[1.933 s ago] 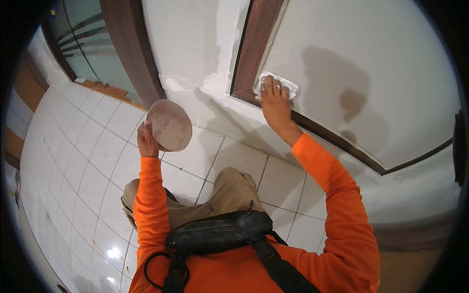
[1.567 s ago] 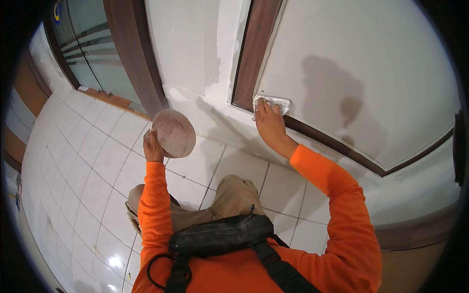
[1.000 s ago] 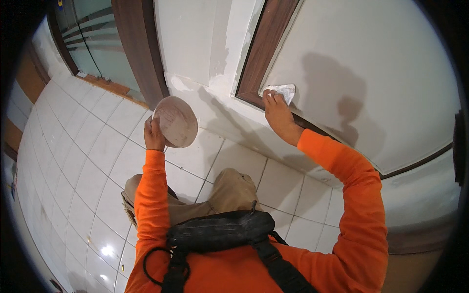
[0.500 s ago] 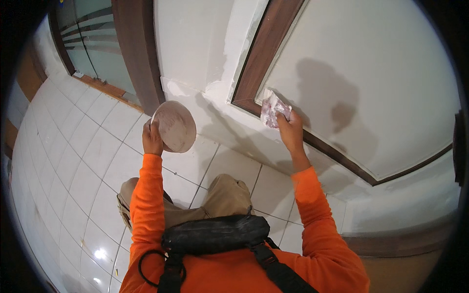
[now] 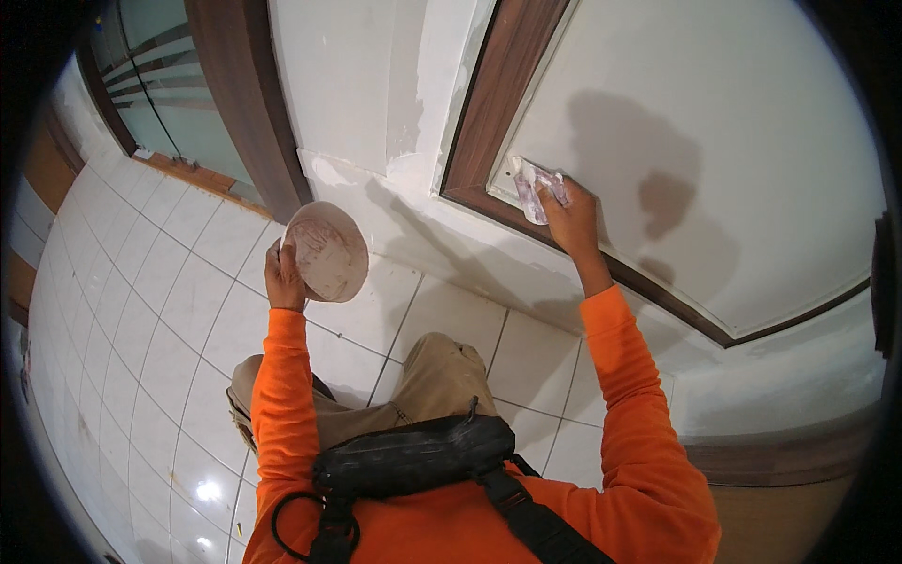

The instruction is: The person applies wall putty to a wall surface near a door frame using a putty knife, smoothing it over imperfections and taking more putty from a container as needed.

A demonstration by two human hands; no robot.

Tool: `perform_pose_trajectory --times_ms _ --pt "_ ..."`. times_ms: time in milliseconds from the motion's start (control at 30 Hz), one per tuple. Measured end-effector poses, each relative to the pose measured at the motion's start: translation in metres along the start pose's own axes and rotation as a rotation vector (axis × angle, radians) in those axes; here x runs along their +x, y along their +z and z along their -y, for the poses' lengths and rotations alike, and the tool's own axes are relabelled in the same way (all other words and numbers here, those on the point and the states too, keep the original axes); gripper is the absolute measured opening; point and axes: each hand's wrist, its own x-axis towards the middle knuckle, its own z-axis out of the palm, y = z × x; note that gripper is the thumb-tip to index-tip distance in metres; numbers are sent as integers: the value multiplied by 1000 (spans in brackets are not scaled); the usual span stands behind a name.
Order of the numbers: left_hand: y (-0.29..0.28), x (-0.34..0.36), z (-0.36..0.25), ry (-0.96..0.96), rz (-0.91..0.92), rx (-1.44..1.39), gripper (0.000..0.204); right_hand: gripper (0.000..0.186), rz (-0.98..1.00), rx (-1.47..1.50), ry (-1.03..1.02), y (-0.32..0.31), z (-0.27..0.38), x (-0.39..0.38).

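Observation:
A round, shallow bowl (image 5: 331, 252) smeared with pale putty is gripped at its left rim by my left hand (image 5: 285, 274), thumb over the edge. It is tilted so that its inside faces me. My right hand (image 5: 575, 221) is closed on a putty spreader (image 5: 537, 191) coated in whitish and purplish smears. The spreader lies at the lower left corner of a white panel (image 5: 752, 122), where the panel meets its dark brown wooden frame (image 5: 468, 155). Whether its edge touches the surface is hard to tell.
Patchy white wall (image 5: 362, 103) surrounds the frame. A brown door post (image 5: 249, 89) and a frosted glass door (image 5: 155, 94) stand at the left. White floor tiles (image 5: 160, 329) spread below. A black pouch (image 5: 413, 456) sits across my waist, above my bent knees.
My right hand has moved slightly right and up with the spreader, from the frame's edge to the panel's inner corner. The bowl has shifted a little left and down in the picture.

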Motion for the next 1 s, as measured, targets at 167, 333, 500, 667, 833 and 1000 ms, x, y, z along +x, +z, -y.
perform_pose_trajectory --times_ms 167,333,500,667,833,1000 --pt "2 1 -1 -12 35 -31 50 26 -53 104 4 3 0 0" --pt "-2 5 13 -20 -10 -22 49 26 -57 30 43 2 10 5" --pt "8 -1 -5 -10 19 -3 46 22 -149 87 134 16 12 -2" --pt "16 0 -7 -52 70 13 45 19 -288 93 145 36 34 -18" --pt "13 6 18 54 144 70 46 16 -315 40 22 40 61 -17" --pt "9 8 23 41 119 53 48 19 -290 203 91 25 44 -32"
